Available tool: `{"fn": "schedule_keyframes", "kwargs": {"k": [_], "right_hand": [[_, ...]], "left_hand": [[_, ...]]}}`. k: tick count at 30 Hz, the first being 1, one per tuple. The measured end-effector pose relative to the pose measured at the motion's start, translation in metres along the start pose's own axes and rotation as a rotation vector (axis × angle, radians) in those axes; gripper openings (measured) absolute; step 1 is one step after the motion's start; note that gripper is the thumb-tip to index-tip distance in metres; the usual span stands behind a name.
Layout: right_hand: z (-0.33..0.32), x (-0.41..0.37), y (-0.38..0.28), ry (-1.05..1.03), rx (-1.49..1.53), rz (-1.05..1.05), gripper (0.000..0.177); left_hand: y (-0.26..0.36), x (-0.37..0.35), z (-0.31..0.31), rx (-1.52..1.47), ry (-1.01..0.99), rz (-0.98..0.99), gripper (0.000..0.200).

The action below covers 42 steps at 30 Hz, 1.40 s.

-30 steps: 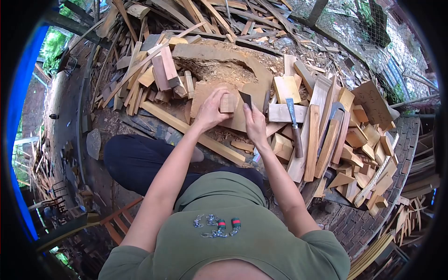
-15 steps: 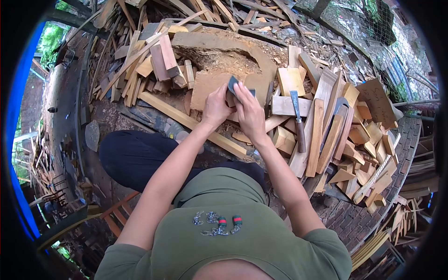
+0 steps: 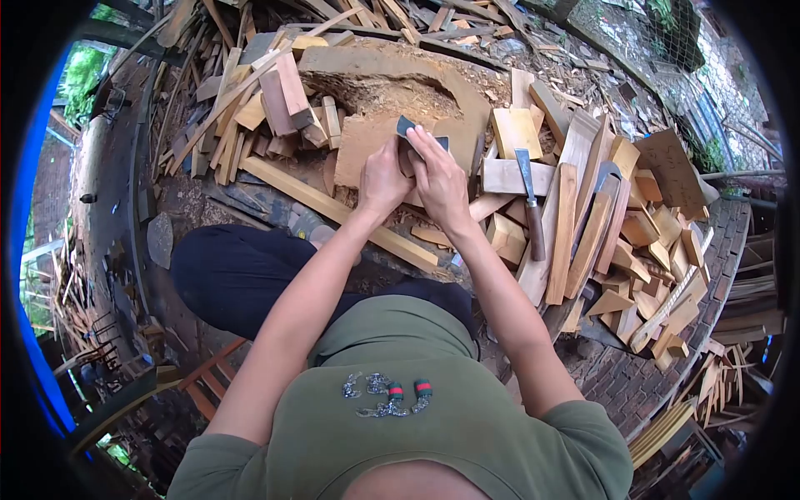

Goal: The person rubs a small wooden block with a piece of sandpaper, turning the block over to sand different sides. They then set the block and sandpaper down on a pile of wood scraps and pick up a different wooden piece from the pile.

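My left hand [image 3: 385,179] is closed around a small brown piece of wood [image 3: 406,158], mostly covered by the fingers. Against it my right hand [image 3: 439,183] presses a dark grey sheet of sandpaper [image 3: 405,125], whose corners stick out past the fingertips. Both hands meet over the near edge of a thick wooden block [image 3: 358,150], which has a rough hollow at its far side. To the right, a chisel [image 3: 530,200] with a dark handle lies across wood offcuts.
Stacked wood pieces [image 3: 283,100] stand left of the block, and a long batten [image 3: 333,212] lies in front of it. Many offcuts [image 3: 650,258] are heaped at the right, beside a piece of cardboard [image 3: 671,171] with writing. My bent leg [image 3: 242,275] is at the left.
The hands stay together at the block, with the right-hand fingers shifted slightly along the piece. The whole view has moved a little, so the surroundings sit slightly left and higher.
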State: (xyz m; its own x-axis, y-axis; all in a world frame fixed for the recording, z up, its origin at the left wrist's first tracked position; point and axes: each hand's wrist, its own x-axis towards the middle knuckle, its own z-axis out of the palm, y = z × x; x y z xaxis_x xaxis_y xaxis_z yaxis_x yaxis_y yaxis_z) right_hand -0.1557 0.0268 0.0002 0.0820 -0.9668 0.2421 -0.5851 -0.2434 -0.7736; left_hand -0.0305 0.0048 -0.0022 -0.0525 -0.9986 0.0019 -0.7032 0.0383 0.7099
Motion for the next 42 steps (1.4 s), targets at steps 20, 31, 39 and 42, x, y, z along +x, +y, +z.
{"fn": "schedule_keyframes", "kwargs": {"k": [20, 31, 39, 42], "right_hand": [[-0.023, -0.033, -0.007, -0.006, -0.059, 0.013, 0.037], [-0.025, -0.047, -0.006, -0.001, -0.087, 0.008, 0.039], [-0.009, -0.017, -0.002, 0.08, -0.06, -0.057, 0.04], [-0.025, -0.046, -0.006, 0.005, -0.134, -0.052, 0.047]], "left_hand": [[0.004, 0.0, 0.002, -0.024, -0.055, 0.106, 0.041], [0.005, 0.001, 0.003, -0.014, -0.062, 0.106, 0.047], [0.006, 0.0, -0.003, -0.036, -0.078, 0.081, 0.039], [0.009, 0.0, 0.0, -0.036, -0.063, 0.08, 0.043]]}}
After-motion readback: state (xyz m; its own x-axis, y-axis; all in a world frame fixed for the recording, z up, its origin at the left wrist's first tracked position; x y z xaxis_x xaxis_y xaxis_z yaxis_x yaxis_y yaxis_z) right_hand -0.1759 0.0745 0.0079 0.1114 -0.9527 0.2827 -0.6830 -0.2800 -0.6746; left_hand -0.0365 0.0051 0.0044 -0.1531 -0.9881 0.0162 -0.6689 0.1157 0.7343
